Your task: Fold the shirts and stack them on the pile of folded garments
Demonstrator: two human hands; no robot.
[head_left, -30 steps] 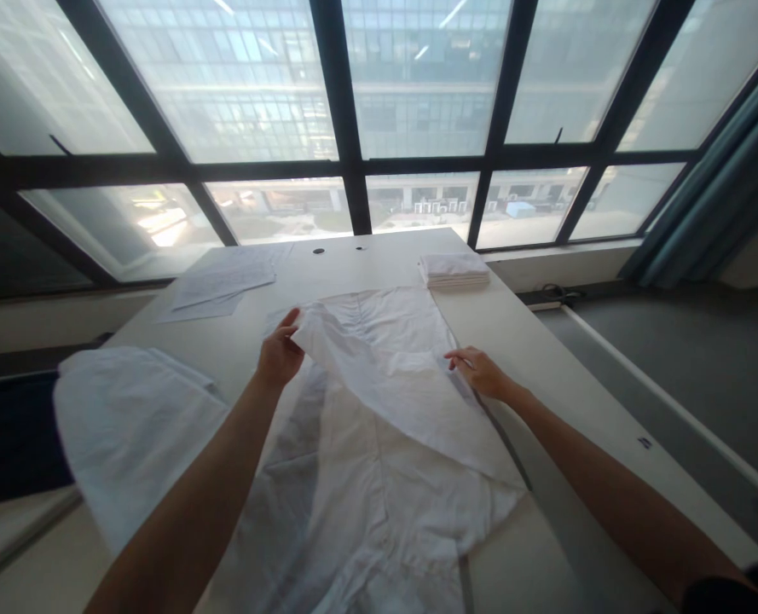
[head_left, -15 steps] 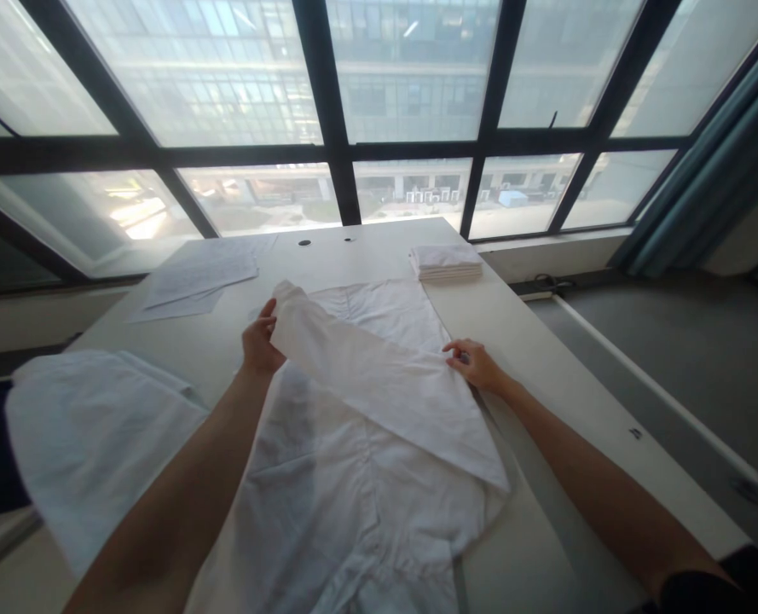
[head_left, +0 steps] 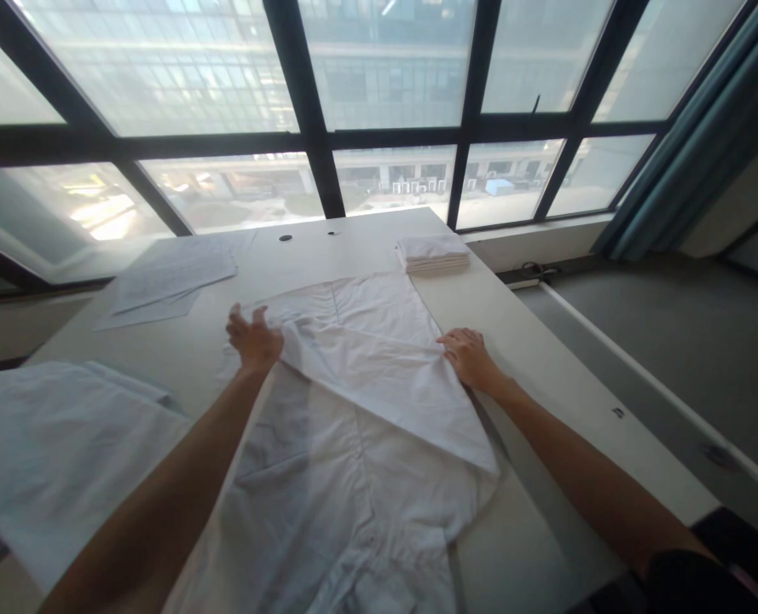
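Observation:
A white cloth garment (head_left: 327,426) with a gathered seam down its middle lies spread before me, one part folded across it as a slanting flap (head_left: 379,375). My left hand (head_left: 256,341) is at the garment's left edge, fingers spread, beside the upper end of the flap; its thumb is partly hidden. At the right edge, my right hand (head_left: 471,358) rests on the cloth with its fingers laid out over the fold. Creases run through the far part of the garment beyond both hands.
The white table (head_left: 545,443) carries a neat stack of folded white cloth (head_left: 433,254) at the far right and printed sheets of paper (head_left: 174,273) at the far left. More white fabric (head_left: 65,443) lies near left. Windows (head_left: 384,68) stand behind the table.
The flap's raised upper left corner has come down onto the garment. My left hand's fingers have spread, and my right hand has gone from a pinch to lying flatter on the edge.

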